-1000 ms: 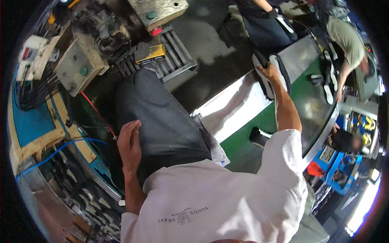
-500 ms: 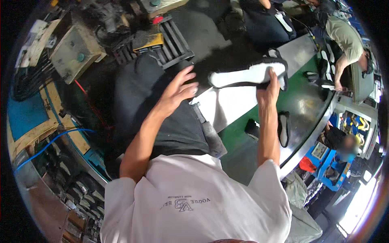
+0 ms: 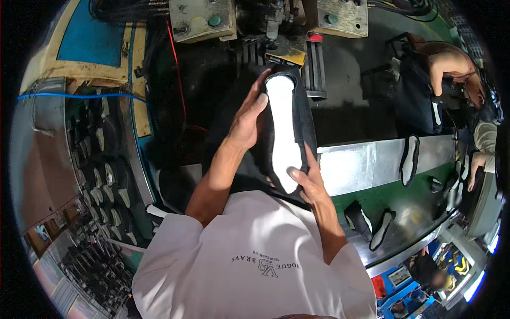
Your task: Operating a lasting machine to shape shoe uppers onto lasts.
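Observation:
A black shoe upper (image 3: pixel 282 127) with a white insole board on its underside is held lengthwise in front of my shirt, bottom facing up. My left hand (image 3: pixel 247 121) grips it along the left side near the far end, fingers wrapped round the black edge. The near end sits in my right hand (image 3: pixel 311 183), its thumb pressed on the white board. Some fingers of both hands are hidden behind the upper. Beyond its far end is a machine with a yellow plate (image 3: pixel 287 57) and black slatted bars (image 3: pixel 316 69).
Two grey control boxes (image 3: pixel 204 24) with green buttons flank the machine. To the right runs a green conveyor (image 3: pixel 334 204) with a metal ledge (image 3: pixel 348 167), carrying several shoe uppers (image 3: pixel 381 231). Co-workers (image 3: pixel 446 61) are at far right. A shoe rack (image 3: pixel 109 181) stands left.
My right hand has brought the upper from the conveyor side to my front and turned it lengthwise. My left hand, empty before, has taken hold of it. The view has swung left.

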The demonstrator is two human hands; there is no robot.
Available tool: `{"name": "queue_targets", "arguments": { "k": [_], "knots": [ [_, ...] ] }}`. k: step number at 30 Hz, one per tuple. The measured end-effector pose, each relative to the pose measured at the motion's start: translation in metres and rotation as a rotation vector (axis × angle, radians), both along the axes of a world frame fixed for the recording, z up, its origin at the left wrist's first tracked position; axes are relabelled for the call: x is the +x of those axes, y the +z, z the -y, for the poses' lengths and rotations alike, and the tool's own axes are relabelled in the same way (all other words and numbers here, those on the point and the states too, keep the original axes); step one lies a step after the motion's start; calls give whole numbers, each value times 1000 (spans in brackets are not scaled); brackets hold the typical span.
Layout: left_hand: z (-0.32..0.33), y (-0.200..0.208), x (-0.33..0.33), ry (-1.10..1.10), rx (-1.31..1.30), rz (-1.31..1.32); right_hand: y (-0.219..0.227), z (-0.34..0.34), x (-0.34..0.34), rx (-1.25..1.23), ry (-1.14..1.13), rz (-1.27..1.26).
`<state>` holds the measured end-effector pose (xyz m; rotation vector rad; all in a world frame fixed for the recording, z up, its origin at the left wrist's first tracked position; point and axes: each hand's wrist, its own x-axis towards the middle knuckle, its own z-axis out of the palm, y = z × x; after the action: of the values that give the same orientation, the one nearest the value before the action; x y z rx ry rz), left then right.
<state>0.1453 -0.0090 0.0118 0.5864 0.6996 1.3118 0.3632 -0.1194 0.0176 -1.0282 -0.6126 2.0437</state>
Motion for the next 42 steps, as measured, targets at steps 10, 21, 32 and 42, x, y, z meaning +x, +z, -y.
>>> {"name": "queue_targets", "arguments": {
  "k": [10,21,32,42],
  "knots": [
    [9,3,-34,39,158,-597,19,-45,-26,334,295,473],
    [-4,78,-64,226,481,-1022,38,-85,-9,641,338,741],
    [14,94,-41,-219,364,-869,-68,-61,0,1175,180,1017],
    [-18,93,-63,-85,26,-572,12,-119,-8,837,490,768]
  ]
}}
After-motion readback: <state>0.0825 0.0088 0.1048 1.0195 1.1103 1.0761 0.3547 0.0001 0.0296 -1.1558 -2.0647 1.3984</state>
